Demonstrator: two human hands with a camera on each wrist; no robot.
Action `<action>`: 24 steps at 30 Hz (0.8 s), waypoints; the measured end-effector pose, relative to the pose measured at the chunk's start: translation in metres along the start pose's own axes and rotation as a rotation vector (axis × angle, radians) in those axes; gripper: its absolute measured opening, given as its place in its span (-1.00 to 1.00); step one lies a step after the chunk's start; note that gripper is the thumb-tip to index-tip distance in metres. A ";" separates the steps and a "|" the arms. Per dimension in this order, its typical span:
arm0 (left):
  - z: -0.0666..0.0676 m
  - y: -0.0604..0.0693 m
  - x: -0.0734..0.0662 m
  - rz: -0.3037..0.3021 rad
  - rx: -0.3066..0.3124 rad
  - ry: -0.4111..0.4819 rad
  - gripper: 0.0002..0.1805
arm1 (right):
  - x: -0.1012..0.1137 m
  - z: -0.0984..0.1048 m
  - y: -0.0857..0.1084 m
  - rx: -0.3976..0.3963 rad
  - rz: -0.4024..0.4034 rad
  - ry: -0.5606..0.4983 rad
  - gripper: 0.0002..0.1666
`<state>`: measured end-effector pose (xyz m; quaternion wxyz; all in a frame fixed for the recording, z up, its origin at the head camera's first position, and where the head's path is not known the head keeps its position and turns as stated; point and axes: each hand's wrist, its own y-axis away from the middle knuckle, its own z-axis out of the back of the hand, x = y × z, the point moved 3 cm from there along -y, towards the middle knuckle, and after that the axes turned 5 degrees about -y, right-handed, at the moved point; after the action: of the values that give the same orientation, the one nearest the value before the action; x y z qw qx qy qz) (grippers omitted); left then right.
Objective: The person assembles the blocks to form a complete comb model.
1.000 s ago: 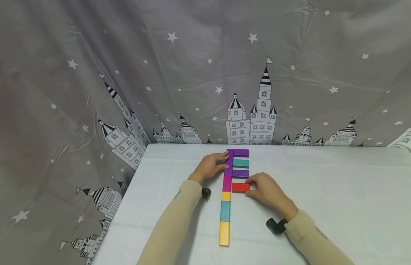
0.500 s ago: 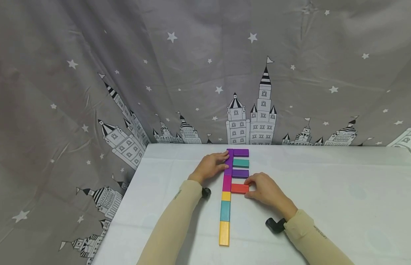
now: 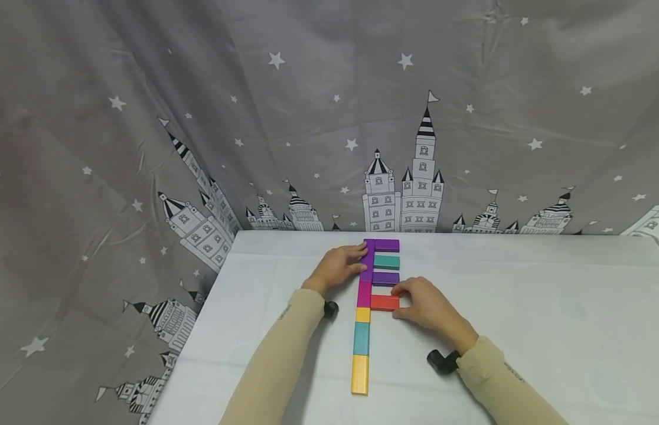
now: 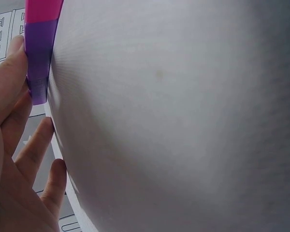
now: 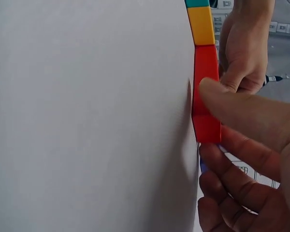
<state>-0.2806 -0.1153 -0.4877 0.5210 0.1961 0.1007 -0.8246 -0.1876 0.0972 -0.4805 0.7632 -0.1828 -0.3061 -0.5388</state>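
Note:
A column of coloured wooden blocks lies on the white table. At its far end is a long purple block (image 3: 367,260), followed by a magenta block (image 3: 364,294) and a small yellow block (image 3: 363,314). My left hand (image 3: 335,268) rests on the purple block from the left, thumb and fingertips touching it. The right hand (image 3: 427,304) pinches a red block (image 3: 384,303) between thumb and fingers at its right end. This red block lies crosswise, its left end against the magenta block. Above it sit a dark purple block (image 3: 385,279), a teal block (image 3: 387,262) and another purple block (image 3: 387,245), also crosswise.
A blue block (image 3: 361,338) and a larger yellow block (image 3: 359,375) extend the column toward me. White cloth covers the table (image 3: 547,307). Behind it hangs a grey curtain (image 3: 308,106) printed with castles and stars.
The red block has slid slightly left and toward me, closing the small gap to the magenta block, with the right hand moving along. The left hand stays in place.

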 end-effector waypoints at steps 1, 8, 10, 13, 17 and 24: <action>0.000 0.000 0.000 0.000 0.002 0.000 -0.41 | 0.000 0.001 0.001 0.001 -0.004 -0.005 -0.51; 0.001 -0.001 -0.001 0.007 0.014 -0.041 -0.40 | -0.005 0.018 0.007 -0.015 -0.005 -0.058 -0.47; 0.002 -0.001 -0.002 0.000 0.018 -0.064 -0.40 | -0.009 0.025 0.009 -0.027 0.011 -0.067 -0.48; 0.005 -0.001 -0.007 -0.025 0.030 -0.115 -0.39 | -0.015 0.034 0.012 -0.051 0.030 -0.075 -0.49; 0.009 0.000 -0.012 -0.045 0.044 -0.191 -0.38 | -0.023 0.044 0.014 -0.080 0.046 -0.072 -0.49; 0.013 -0.001 -0.013 -0.063 0.026 -0.184 -0.38 | -0.038 0.058 0.019 -0.099 0.017 -0.070 -0.47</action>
<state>-0.2788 -0.1087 -0.4704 0.4993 0.1232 0.0479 -0.8563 -0.1946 0.1661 -0.4617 0.7466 -0.2418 -0.3042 -0.5401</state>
